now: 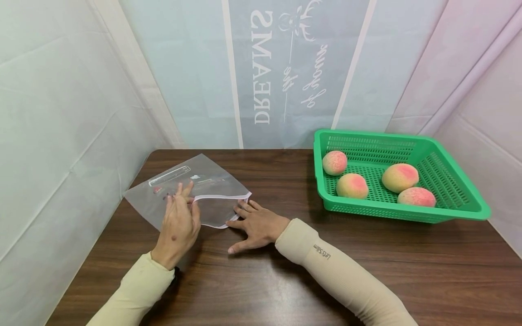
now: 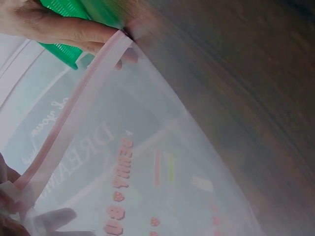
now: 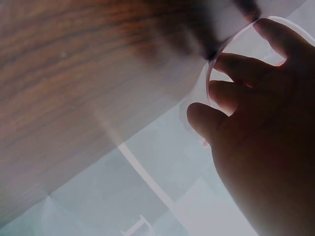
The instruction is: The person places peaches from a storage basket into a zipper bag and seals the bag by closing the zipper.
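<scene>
A clear zip bag with a pale pink zip edge lies at the table's left, its mouth parted and facing the right hand. My left hand pinches the mouth's near-left edge between thumb and fingers. Through the film in the left wrist view, some of its fingertips show, along with pink printing on the bag. Spread fingers of my right hand touch the far right corner of the mouth, with the thumb held apart over the table. The right wrist view shows those fingers at the rim, in shadow.
To the right, a green basket holds several pink-and-yellow peaches. The brown wooden table meets a printed cloth at the back. White sheets hang at both sides.
</scene>
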Demonstrator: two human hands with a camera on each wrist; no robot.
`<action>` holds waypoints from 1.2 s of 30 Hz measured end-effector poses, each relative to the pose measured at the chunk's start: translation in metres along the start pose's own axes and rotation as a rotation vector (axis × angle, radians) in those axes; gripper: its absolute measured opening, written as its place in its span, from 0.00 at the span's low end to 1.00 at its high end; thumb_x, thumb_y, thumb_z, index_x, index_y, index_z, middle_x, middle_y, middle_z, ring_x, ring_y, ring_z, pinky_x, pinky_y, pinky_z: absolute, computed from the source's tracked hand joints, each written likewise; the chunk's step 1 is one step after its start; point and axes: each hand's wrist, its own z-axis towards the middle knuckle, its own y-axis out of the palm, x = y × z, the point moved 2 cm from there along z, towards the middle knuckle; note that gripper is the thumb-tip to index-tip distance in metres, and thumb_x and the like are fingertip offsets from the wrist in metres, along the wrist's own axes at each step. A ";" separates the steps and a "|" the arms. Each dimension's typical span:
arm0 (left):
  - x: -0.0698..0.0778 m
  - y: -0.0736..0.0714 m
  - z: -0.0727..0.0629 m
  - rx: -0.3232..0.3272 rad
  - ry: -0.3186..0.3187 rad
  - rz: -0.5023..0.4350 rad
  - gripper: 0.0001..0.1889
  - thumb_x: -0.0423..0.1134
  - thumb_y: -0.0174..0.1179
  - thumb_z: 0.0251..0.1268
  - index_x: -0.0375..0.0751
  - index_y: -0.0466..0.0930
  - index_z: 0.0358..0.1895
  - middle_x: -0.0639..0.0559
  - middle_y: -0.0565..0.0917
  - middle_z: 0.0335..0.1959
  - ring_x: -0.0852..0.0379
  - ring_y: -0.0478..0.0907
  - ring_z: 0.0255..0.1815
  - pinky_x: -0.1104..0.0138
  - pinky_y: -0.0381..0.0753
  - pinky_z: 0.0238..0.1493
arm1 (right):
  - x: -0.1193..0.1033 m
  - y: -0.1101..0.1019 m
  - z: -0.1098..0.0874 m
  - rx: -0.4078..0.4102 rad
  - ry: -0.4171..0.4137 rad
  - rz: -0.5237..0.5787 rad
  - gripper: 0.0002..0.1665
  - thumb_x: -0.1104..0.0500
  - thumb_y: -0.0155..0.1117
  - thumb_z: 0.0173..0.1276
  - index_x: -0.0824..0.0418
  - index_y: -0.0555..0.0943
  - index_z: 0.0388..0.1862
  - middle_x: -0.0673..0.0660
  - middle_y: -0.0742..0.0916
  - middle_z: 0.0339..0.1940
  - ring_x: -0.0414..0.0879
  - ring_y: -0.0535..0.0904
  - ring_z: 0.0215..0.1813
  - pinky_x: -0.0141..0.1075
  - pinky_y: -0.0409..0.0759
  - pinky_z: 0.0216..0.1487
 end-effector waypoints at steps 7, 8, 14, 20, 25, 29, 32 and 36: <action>0.003 0.001 0.001 0.049 -0.007 -0.038 0.03 0.24 0.51 0.71 0.25 0.68 0.41 0.28 0.77 0.61 0.26 0.68 0.66 0.30 0.56 0.64 | 0.001 0.001 0.000 0.000 0.001 0.007 0.49 0.20 0.47 0.64 0.43 0.63 0.78 0.60 0.58 0.81 0.51 0.43 0.82 0.48 0.41 0.79; 0.003 0.001 0.001 0.057 -0.004 -0.044 0.04 0.25 0.50 0.73 0.25 0.68 0.41 0.28 0.77 0.60 0.26 0.68 0.66 0.30 0.55 0.64 | 0.001 0.002 0.000 -0.002 0.002 0.007 0.50 0.20 0.47 0.64 0.42 0.63 0.78 0.60 0.57 0.81 0.51 0.43 0.82 0.48 0.40 0.79; 0.003 0.001 0.001 0.063 -0.015 -0.062 0.05 0.28 0.48 0.76 0.25 0.67 0.42 0.28 0.77 0.61 0.26 0.66 0.67 0.28 0.53 0.64 | 0.000 0.001 0.000 -0.009 0.009 0.008 0.50 0.19 0.47 0.64 0.42 0.62 0.79 0.59 0.56 0.81 0.50 0.41 0.82 0.49 0.40 0.79; 0.002 0.001 0.001 0.035 -0.024 -0.041 0.03 0.23 0.51 0.70 0.26 0.67 0.42 0.29 0.77 0.61 0.26 0.65 0.68 0.26 0.51 0.62 | -0.001 0.000 -0.001 -0.005 0.015 -0.007 0.51 0.19 0.46 0.63 0.42 0.61 0.79 0.58 0.57 0.82 0.50 0.40 0.82 0.51 0.40 0.78; 0.001 0.001 0.002 0.027 -0.035 -0.034 0.03 0.23 0.50 0.70 0.26 0.66 0.41 0.28 0.78 0.60 0.25 0.65 0.67 0.25 0.51 0.62 | -0.002 -0.002 -0.002 0.022 -0.006 -0.003 0.51 0.19 0.47 0.64 0.43 0.59 0.80 0.58 0.56 0.82 0.51 0.40 0.82 0.52 0.41 0.78; 0.000 0.001 0.001 0.018 -0.051 -0.038 0.04 0.27 0.48 0.74 0.26 0.67 0.42 0.28 0.79 0.58 0.25 0.65 0.68 0.25 0.50 0.61 | -0.003 -0.005 -0.004 0.053 -0.028 0.018 0.51 0.21 0.48 0.65 0.44 0.57 0.80 0.58 0.54 0.82 0.51 0.39 0.82 0.53 0.41 0.78; 0.000 0.001 0.001 0.019 -0.052 -0.038 0.03 0.25 0.50 0.71 0.26 0.67 0.42 0.28 0.80 0.57 0.25 0.66 0.67 0.24 0.50 0.61 | -0.004 -0.008 -0.006 0.078 -0.042 0.023 0.51 0.22 0.49 0.65 0.44 0.56 0.81 0.57 0.53 0.82 0.51 0.39 0.82 0.54 0.42 0.78; 0.000 0.001 0.001 0.028 -0.049 -0.032 0.07 0.20 0.53 0.65 0.25 0.67 0.42 0.28 0.80 0.57 0.25 0.67 0.67 0.24 0.51 0.59 | -0.005 -0.011 -0.008 0.097 -0.058 0.022 0.51 0.22 0.49 0.65 0.44 0.55 0.81 0.57 0.52 0.83 0.51 0.39 0.82 0.55 0.42 0.78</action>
